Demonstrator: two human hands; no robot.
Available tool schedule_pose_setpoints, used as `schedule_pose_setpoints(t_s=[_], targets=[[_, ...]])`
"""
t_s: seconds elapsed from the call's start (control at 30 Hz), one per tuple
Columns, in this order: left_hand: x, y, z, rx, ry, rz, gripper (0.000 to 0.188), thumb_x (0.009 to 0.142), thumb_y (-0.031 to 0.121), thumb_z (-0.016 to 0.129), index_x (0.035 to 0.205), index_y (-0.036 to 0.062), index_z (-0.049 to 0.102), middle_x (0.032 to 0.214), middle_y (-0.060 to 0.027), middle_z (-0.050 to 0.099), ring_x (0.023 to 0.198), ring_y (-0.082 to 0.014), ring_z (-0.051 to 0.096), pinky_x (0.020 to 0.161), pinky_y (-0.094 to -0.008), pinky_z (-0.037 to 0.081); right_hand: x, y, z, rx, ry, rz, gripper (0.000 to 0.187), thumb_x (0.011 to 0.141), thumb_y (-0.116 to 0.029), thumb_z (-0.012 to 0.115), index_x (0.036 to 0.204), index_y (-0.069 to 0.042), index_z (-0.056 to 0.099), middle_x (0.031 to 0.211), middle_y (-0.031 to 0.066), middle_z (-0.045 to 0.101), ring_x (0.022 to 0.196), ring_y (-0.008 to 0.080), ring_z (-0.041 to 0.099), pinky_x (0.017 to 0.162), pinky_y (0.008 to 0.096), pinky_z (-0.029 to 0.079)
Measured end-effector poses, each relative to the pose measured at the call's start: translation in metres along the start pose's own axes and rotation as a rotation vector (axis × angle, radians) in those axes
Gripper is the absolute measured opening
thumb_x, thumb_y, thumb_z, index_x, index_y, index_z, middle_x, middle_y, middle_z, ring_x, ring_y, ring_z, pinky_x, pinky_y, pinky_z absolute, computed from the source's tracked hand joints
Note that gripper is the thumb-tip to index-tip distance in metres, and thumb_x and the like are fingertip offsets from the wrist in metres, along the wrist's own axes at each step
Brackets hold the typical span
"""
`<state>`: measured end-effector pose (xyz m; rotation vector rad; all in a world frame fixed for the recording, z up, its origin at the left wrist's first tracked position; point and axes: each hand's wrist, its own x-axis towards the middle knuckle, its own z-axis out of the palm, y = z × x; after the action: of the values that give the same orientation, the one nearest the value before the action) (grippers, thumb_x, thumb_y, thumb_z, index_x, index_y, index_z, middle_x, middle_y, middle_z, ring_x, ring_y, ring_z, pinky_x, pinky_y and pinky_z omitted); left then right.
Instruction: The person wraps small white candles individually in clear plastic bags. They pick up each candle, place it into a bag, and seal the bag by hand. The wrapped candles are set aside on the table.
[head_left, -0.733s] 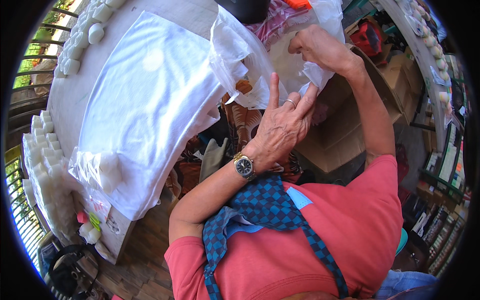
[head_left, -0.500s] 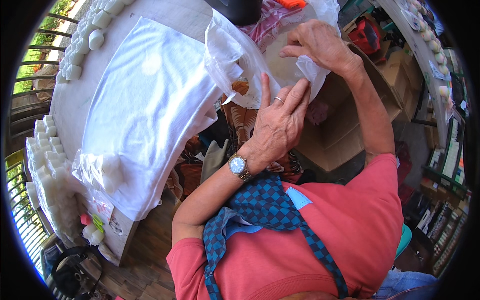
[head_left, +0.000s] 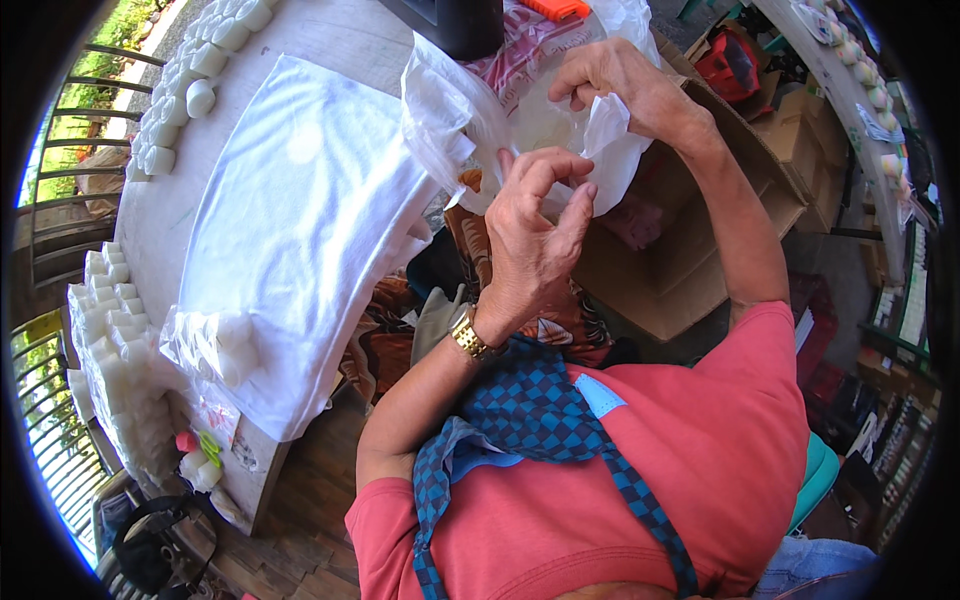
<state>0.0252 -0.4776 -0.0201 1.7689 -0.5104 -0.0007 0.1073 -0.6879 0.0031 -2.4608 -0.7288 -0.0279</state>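
A translucent white plastic bag (head_left: 455,95) lies with its mouth spread at the table's near right edge. My left hand (head_left: 530,225) is at the bag's mouth, fingers bent, with the bag's loose edge at its fingertips and thumb. Over the bag's far side, my right hand (head_left: 635,95) has its fingers curled together; what they hold, if anything, is hidden. A white cloth (head_left: 290,220) is spread on the table to the left of the bag. On its near corner rests a clear pack of small white cups (head_left: 215,345).
Stacks of white cups (head_left: 115,370) line the left side of the table (head_left: 345,45), with more cups (head_left: 200,95) at the far left. A black container (head_left: 455,25) stands beyond the bag. An open cardboard box (head_left: 650,275) sits below my right arm. Green scissors (head_left: 210,447) lie near the left corner.
My left hand has turned at the wrist, and its outstretched fingers are now bent. The right hand has shifted slightly left, and a flap of the bag stands up between the hands.
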Motion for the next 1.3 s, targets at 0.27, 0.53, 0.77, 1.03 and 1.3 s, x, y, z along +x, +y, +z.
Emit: schedule_pose_setpoints(t_s=[0.27, 0.53, 0.77, 1.03, 1.3], targets=[[0.017, 0.009, 0.007, -0.238, 0.016, -0.293, 0.017, 0.086, 0.01, 0.073, 0.098, -0.001, 0.066, 0.086, -0.002, 0.064, 0.077, -0.0078, 0.061, 0.07, -0.0259, 0.051, 0.001, -0.024, 0.002, -0.406, 0.01, 0.143, 0.029, 0.078, -0.028, 0.07, 0.077, 0.001, 0.068, 0.067, 0.0223, 0.06, 0.066, 0.0374, 0.064, 0.061, 0.0434, 0.049], [0.025, -0.005, 0.012, 0.094, 0.154, 0.103, 0.022, 0.089, 0.019, 0.071, 0.085, -0.0017, 0.066, 0.081, -0.0042, 0.067, 0.072, -0.0082, 0.06, 0.064, -0.0255, 0.048, 0.004, -0.018, 0.007, -0.29, 0.012, 0.01, 0.023, 0.081, -0.022, 0.067, 0.077, 0.001, 0.065, 0.07, 0.0181, 0.061, 0.07, 0.0375, 0.062, 0.068, 0.0429, 0.05], [0.025, -0.001, 0.008, -0.138, 0.117, -0.195, 0.025, 0.094, 0.02, 0.063, 0.082, -0.0013, 0.061, 0.066, -0.0109, 0.063, 0.062, -0.0183, 0.061, 0.063, -0.034, 0.049, 0.003, -0.028, -0.005, 0.259, 0.091, 0.258, 0.017, 0.087, -0.01, 0.065, 0.098, 0.002, 0.069, 0.08, 0.0074, 0.063, 0.078, 0.0207, 0.064, 0.073, 0.0318, 0.051], [0.029, 0.002, 0.0, -0.207, 0.03, -0.225, 0.033, 0.103, 0.027, 0.052, 0.089, -0.0024, 0.06, 0.078, -0.0039, 0.065, 0.075, -0.0106, 0.063, 0.068, -0.0255, 0.05, 0.001, -0.018, -0.013, 0.16, 0.042, 0.297, 0.019, 0.094, -0.015, 0.061, 0.103, -0.001, 0.07, 0.088, 0.0017, 0.067, 0.08, 0.0101, 0.06, 0.074, 0.0279, 0.049], [0.025, 0.012, -0.002, 0.072, 0.081, 0.132, 0.013, 0.091, 0.017, 0.065, 0.089, 0.0044, 0.068, 0.087, -0.01, 0.068, 0.079, -0.0279, 0.068, 0.107, -0.0632, 0.031, -0.038, -0.062, -0.03, 0.309, 0.123, 0.055, 0.021, 0.078, -0.006, 0.068, 0.099, -0.001, 0.071, 0.095, 0.0142, 0.065, 0.091, 0.0299, 0.063, 0.082, 0.0366, 0.05]])
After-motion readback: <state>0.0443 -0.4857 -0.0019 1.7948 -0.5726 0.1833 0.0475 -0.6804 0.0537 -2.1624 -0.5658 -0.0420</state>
